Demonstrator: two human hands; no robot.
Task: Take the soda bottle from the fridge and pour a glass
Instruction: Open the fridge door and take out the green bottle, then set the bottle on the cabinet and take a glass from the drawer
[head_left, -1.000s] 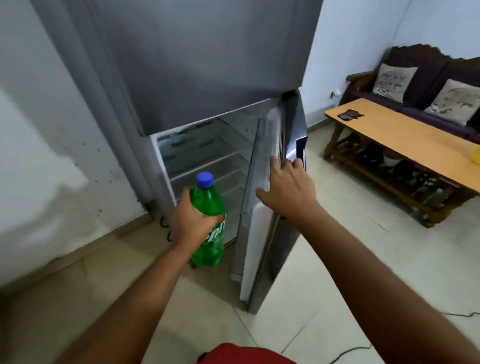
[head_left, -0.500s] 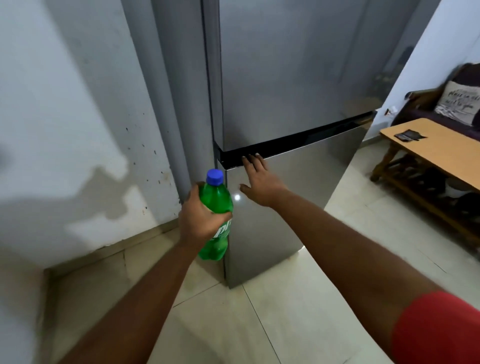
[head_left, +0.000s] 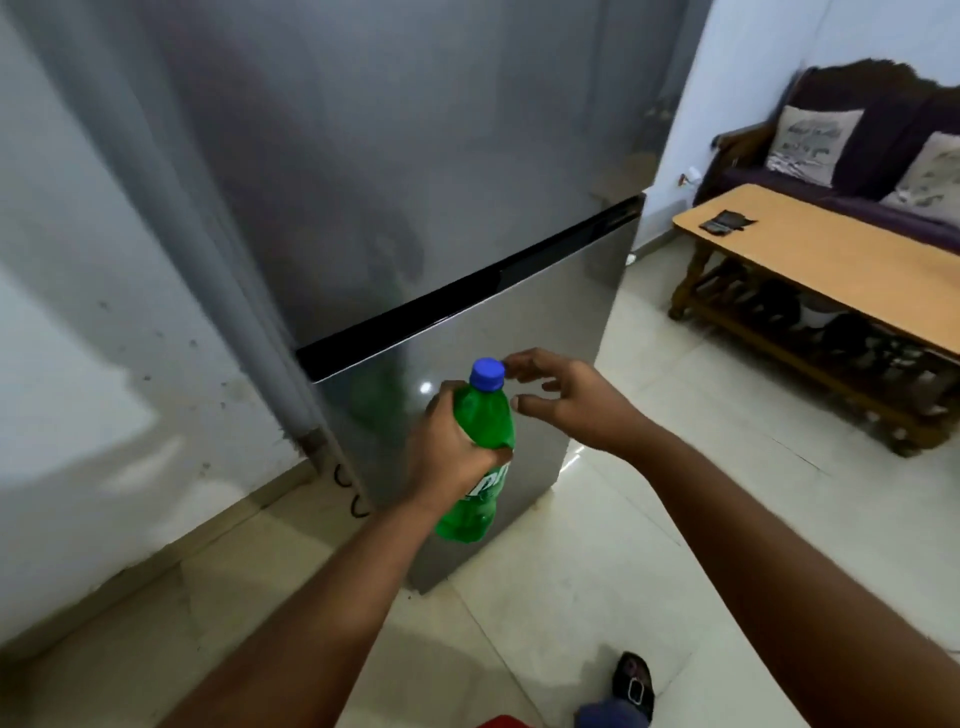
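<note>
dim, even indoor light; small glare spot on the fridge door (head_left: 467, 338); soft motion blur throughout; wide-angle bending at frame edges, wall (head_left: 78, 312) smeared.

Both forearms enter from the lower edge of the view and are bare from the frame edge to the wrist; no sleeve covers them. The left hand (head_left: 452, 457) and the right hand (head_left: 566, 400) carry no glove, ring, watch or wristband. A strip of red garment (head_left: 501, 721) shows at the bottom edge, centre. Beside it, a blue garment (head_left: 608, 716) covers the leg. One foot wears a dark sandal (head_left: 634, 683) with a pale buckle on the strap.
</note>
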